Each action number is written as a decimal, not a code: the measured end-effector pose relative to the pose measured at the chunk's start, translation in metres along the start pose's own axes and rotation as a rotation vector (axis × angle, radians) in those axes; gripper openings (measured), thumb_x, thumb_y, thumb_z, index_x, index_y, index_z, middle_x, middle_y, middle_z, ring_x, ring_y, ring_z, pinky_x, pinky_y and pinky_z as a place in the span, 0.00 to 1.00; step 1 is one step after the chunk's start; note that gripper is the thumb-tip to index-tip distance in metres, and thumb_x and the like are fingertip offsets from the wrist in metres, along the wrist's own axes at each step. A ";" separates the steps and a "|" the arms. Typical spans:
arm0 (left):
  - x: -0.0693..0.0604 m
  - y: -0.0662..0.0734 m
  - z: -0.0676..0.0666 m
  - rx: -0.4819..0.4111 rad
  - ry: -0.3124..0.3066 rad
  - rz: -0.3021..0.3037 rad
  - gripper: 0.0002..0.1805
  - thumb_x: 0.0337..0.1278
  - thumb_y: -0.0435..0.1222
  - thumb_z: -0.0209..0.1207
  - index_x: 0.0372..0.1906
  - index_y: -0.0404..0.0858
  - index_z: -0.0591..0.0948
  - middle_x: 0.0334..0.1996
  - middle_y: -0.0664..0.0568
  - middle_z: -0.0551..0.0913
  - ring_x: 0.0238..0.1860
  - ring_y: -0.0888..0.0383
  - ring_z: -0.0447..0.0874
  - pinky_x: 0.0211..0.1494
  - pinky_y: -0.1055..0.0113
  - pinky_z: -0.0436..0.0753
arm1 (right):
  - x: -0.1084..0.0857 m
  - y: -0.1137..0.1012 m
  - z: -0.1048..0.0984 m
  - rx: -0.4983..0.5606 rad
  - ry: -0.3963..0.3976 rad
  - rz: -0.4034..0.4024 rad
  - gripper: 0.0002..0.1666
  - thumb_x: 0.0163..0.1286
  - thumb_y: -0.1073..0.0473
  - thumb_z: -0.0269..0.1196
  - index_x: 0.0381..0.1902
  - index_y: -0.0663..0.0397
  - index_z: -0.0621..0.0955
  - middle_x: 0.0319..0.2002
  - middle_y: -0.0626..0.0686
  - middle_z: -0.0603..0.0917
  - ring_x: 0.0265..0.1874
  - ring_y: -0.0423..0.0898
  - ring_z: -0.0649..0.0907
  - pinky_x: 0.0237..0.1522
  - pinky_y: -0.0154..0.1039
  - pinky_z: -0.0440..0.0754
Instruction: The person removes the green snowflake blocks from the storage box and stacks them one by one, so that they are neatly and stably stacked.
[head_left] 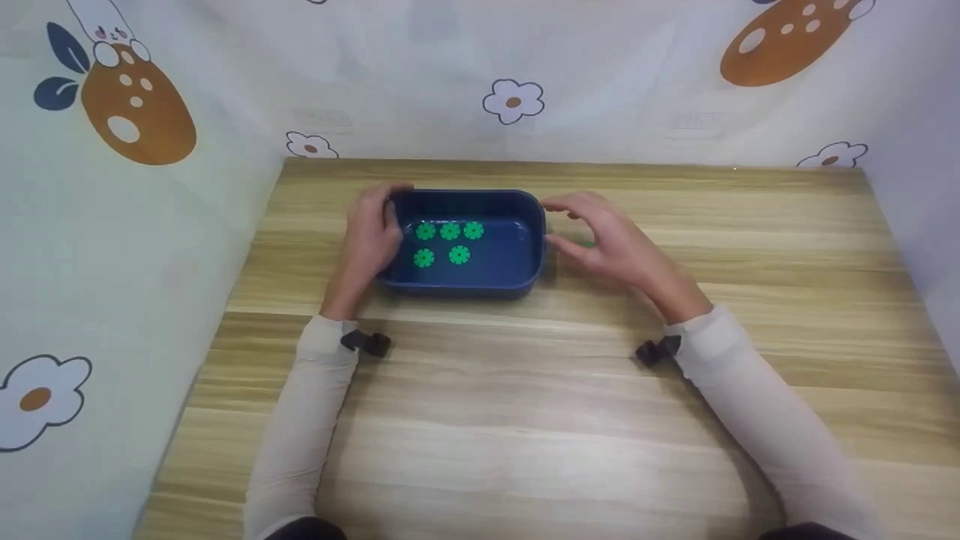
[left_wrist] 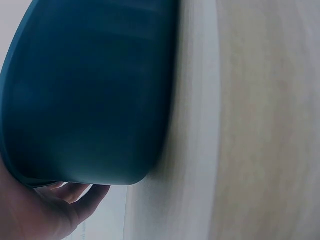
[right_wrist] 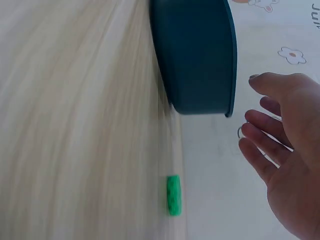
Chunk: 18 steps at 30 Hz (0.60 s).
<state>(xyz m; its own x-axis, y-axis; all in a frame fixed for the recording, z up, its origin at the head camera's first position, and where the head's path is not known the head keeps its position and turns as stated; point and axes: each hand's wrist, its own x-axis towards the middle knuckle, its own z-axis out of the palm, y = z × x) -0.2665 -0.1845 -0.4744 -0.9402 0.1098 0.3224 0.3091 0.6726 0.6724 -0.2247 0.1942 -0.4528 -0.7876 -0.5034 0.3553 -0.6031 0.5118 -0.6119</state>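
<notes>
A dark blue rectangular box (head_left: 487, 289) stands on the wooden table. Inside it lie several green notched discs (head_left: 459, 255), three in a back row and two in front. My left hand (head_left: 371, 229) grips the box's left end, thumb over the rim and fingers around the outside. Beside the right end is my right hand (head_left: 615, 244), its thumb and fingers spread and relaxed. The right wrist view shows this hand apart from the box wall (right_wrist: 197, 60). Another green piece (right_wrist: 174, 195) lies on the table beneath my right hand, mostly hidden in the head view.
The wooden tabletop (head_left: 510, 420) meets a patterned wall covering (head_left: 420, 97) behind the box, and another patterned side (head_left: 90, 247) on the left. A plain pale wall (head_left: 911, 150) borders the right. Each sleeve carries a small black wrist device (head_left: 367, 343).
</notes>
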 end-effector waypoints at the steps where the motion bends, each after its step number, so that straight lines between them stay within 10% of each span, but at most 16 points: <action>1: 0.000 0.000 0.000 -0.003 0.001 0.001 0.24 0.75 0.21 0.46 0.64 0.35 0.84 0.64 0.41 0.87 0.71 0.45 0.80 0.81 0.49 0.73 | 0.002 -0.002 0.002 0.002 -0.002 0.002 0.29 0.76 0.53 0.70 0.71 0.53 0.81 0.68 0.53 0.85 0.69 0.52 0.81 0.68 0.53 0.84; 18: -0.001 0.001 -0.001 0.012 -0.004 0.003 0.23 0.78 0.22 0.45 0.65 0.34 0.84 0.64 0.40 0.86 0.71 0.44 0.80 0.82 0.49 0.73 | 0.033 -0.032 0.046 -0.003 -0.114 -0.036 0.28 0.76 0.55 0.71 0.70 0.53 0.81 0.66 0.53 0.86 0.68 0.51 0.82 0.75 0.51 0.79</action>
<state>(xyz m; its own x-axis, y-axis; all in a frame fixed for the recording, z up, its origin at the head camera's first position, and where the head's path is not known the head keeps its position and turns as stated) -0.2654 -0.1842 -0.4732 -0.9400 0.1148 0.3212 0.3098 0.6814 0.6632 -0.2258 0.1285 -0.4541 -0.7460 -0.5973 0.2945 -0.6314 0.4937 -0.5980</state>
